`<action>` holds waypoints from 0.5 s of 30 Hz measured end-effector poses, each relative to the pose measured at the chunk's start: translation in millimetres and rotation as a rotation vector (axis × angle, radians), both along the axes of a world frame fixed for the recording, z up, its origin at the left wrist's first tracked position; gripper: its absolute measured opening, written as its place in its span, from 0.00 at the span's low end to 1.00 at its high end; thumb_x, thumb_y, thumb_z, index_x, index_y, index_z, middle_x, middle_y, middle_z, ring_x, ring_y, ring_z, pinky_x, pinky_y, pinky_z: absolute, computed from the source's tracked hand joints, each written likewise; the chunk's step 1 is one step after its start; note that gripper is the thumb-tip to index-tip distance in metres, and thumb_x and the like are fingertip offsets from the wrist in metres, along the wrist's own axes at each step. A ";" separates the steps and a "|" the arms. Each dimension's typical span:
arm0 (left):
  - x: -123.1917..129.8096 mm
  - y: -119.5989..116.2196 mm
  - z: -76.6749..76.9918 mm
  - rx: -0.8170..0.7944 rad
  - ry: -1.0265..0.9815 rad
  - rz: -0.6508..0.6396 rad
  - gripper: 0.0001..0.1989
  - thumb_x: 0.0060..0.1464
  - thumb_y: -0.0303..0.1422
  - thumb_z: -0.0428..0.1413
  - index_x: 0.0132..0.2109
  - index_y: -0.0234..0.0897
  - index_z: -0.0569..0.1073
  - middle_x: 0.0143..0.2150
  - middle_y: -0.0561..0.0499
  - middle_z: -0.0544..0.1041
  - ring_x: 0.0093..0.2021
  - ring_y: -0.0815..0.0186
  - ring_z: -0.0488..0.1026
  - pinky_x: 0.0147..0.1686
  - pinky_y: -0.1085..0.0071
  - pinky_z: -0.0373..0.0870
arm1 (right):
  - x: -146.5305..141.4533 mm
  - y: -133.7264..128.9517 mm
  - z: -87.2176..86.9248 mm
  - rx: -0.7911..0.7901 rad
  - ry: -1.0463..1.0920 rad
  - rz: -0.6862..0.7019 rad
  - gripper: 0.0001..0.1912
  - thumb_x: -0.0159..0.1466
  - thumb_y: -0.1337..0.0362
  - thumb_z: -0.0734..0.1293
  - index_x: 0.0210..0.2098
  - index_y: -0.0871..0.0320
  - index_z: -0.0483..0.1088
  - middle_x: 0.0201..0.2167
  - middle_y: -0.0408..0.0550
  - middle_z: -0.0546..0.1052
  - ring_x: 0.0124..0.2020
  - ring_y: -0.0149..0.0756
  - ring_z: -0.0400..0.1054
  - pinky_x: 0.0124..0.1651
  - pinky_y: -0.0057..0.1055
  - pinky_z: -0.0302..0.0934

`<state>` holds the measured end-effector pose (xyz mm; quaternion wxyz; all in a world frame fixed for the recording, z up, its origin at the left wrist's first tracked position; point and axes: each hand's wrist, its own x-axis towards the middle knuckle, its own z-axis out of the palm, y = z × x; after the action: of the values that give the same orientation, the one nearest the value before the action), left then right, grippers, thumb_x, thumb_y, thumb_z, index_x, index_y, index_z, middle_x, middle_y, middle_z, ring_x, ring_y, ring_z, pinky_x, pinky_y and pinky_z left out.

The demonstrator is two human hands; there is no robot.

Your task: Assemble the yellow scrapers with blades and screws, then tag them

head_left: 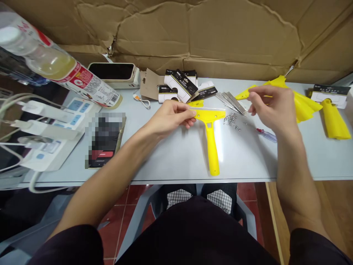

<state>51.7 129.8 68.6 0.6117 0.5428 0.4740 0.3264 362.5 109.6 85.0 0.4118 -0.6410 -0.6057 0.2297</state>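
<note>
My left hand (pixel 171 117) pinches the left end of a yellow scraper (pixel 211 147), whose handle points toward me. A thin metal blade (pixel 208 109) lies along the scraper's top edge. My right hand (pixel 271 105) hovers to the right, thumb and forefinger closed together; whatever is between them is too small or hidden to make out. Just left of it are several flat metal blades (pixel 231 102) and a yellow scraper head (pixel 244 93), partly covered by the fingers. A pile of small screws (pixel 232 119) sits beside the scraper. Below my right hand lies a screwdriver (pixel 267 135) with a clear handle.
Black-and-white cards (pixel 182 86) lie at the back, before a cardboard wall (pixel 215 33). More yellow pieces (pixel 303 103) are at the right, near a wrapped yellow bundle (pixel 335 119). Leftward are a phone (pixel 109 140), a bottle (pixel 91 88) and a power strip (pixel 64 147) with cables.
</note>
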 end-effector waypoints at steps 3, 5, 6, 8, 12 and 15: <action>0.6 1.1 1.7 0.011 0.042 0.011 0.11 0.58 0.27 0.69 0.27 0.32 0.81 0.26 0.46 0.81 0.26 0.69 0.77 0.29 0.73 0.77 | 23.2 3.6 2.2 -0.071 -0.223 0.091 0.07 0.66 0.62 0.76 0.42 0.58 0.86 0.29 0.51 0.83 0.28 0.41 0.77 0.39 0.43 0.70; 1.6 1.3 2.2 0.017 0.058 0.017 0.11 0.58 0.26 0.68 0.27 0.33 0.81 0.26 0.46 0.81 0.26 0.69 0.77 0.30 0.72 0.78 | 26.0 4.9 -0.8 -0.107 -0.337 0.185 0.06 0.63 0.65 0.76 0.39 0.56 0.86 0.29 0.50 0.84 0.30 0.43 0.77 0.42 0.45 0.70; 1.9 1.2 2.2 0.018 0.062 0.017 0.11 0.58 0.25 0.68 0.27 0.33 0.81 0.26 0.46 0.81 0.26 0.68 0.77 0.30 0.72 0.78 | 24.0 5.2 -3.4 -0.113 -0.394 0.223 0.06 0.63 0.66 0.75 0.38 0.55 0.87 0.29 0.49 0.84 0.31 0.43 0.77 0.43 0.45 0.70; 2.2 1.0 2.0 0.020 0.065 0.015 0.12 0.58 0.25 0.67 0.26 0.33 0.81 0.26 0.46 0.81 0.26 0.69 0.77 0.30 0.72 0.78 | 16.2 5.5 -9.8 -0.131 -0.490 0.279 0.06 0.62 0.67 0.74 0.37 0.54 0.87 0.29 0.48 0.83 0.32 0.43 0.76 0.46 0.46 0.70; 1.8 0.5 0.7 0.022 0.068 0.008 0.11 0.59 0.26 0.68 0.27 0.33 0.81 0.27 0.46 0.81 0.26 0.69 0.77 0.30 0.72 0.77 | 4.0 6.9 -23.2 -0.147 -0.548 0.328 0.11 0.62 0.70 0.71 0.37 0.53 0.87 0.32 0.49 0.84 0.34 0.43 0.76 0.44 0.45 0.68; 1.8 0.0 0.5 0.022 0.068 -0.003 0.10 0.59 0.28 0.68 0.28 0.33 0.82 0.27 0.46 0.82 0.26 0.69 0.78 0.30 0.73 0.77 | 3.8 8.2 -28.0 -0.129 -0.580 0.328 0.12 0.62 0.70 0.70 0.37 0.54 0.87 0.31 0.49 0.83 0.33 0.42 0.75 0.40 0.43 0.68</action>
<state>53.6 129.8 69.0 0.5899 0.5608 0.4900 0.3120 366.3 117.8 57.0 0.1384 -0.5983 -0.7769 0.1390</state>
